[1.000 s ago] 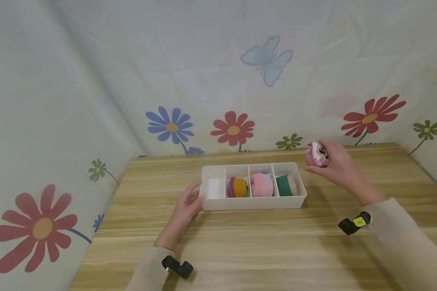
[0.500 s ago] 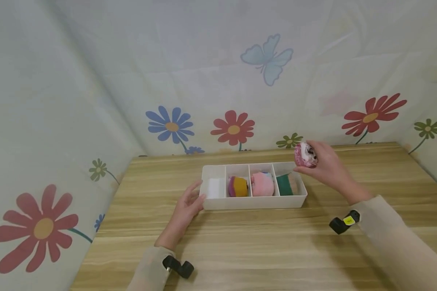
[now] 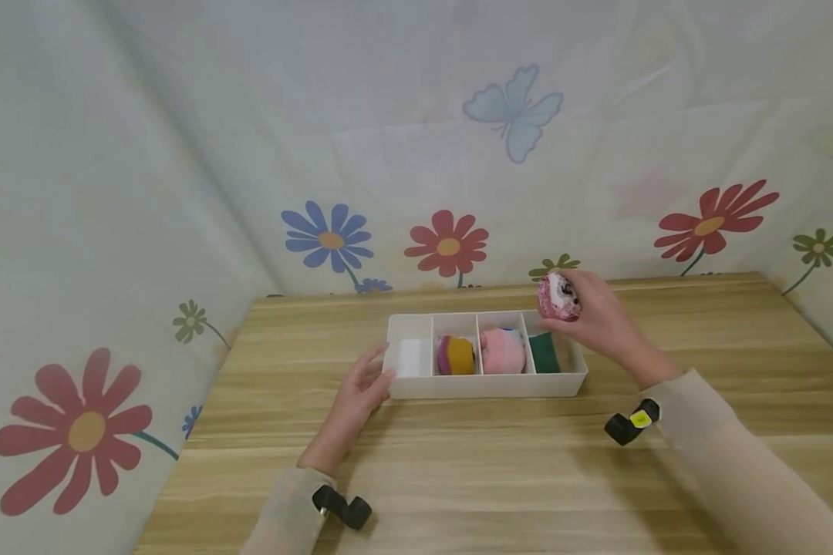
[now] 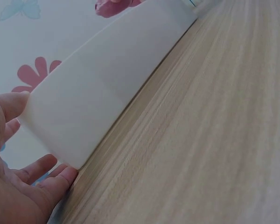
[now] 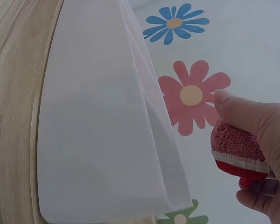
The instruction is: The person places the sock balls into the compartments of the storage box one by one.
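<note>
A white divided box [image 3: 486,388] lies on the table, with several compartments in a row. My left hand [image 3: 354,393] rests against its left end, fingertips touching near the corner [image 4: 67,158]. My right hand [image 3: 600,320] holds a pink-and-white rolled sock [image 3: 558,297] between thumb and fingers, raised over the box's right rear part. In the right wrist view this rolled sock [image 5: 238,149] shows pink knit, a white band and red. Rolled socks sit inside: a mustard-and-purple one [image 3: 456,355], a pink one [image 3: 503,352] and a green-and-beige one [image 3: 545,353], partly hidden. The leftmost compartment [image 3: 414,356] shows only its white bottom.
The wood-grain table [image 3: 500,478] extends around the box. A pale curtain [image 3: 389,139] printed with flowers and a butterfly hangs behind the table and at its left. Both wrists carry black camera mounts [image 3: 343,509].
My right hand has moved left with the pink-and-white rolled sock, from beyond the box's right end to over its rightmost compartment. The left hand stays at the box's left end.
</note>
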Demonstrator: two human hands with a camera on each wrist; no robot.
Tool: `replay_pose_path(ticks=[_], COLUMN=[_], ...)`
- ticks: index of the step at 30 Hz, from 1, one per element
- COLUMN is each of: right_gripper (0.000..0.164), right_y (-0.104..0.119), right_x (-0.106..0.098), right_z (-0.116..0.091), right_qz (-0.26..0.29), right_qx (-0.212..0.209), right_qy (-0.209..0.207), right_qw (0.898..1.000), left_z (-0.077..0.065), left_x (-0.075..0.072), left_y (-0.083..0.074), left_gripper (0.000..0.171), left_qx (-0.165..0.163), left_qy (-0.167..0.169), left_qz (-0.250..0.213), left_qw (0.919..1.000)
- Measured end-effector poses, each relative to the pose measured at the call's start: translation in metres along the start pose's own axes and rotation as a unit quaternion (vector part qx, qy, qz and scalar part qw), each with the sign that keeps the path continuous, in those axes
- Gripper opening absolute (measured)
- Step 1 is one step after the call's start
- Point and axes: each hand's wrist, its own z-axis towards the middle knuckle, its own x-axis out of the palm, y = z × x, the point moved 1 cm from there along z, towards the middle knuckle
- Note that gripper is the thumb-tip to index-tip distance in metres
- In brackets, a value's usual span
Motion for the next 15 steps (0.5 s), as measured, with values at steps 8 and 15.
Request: replay_pose_path(ticks=[8, 15], right_gripper=[0.085, 0.08], right_y=[0.012, 0.021], right_x=[0.012, 0.021], right_z=[0.007, 0.009], right_qz=[-0.002, 0.003], right_qx=[-0.009, -0.033], right_qy=[0.004, -0.008], right_qw=[1.0, 0.999], left_z=[-0.001, -0.001], left_x=[0.001, 0.001], left_y=[-0.002, -0.001], left_gripper=[0.055, 0.057], left_qx=[0.002, -0.002], left_qy=[-0.006, -0.003], left_qz=[0.0, -0.002], left_qw=[1.0, 1.0])
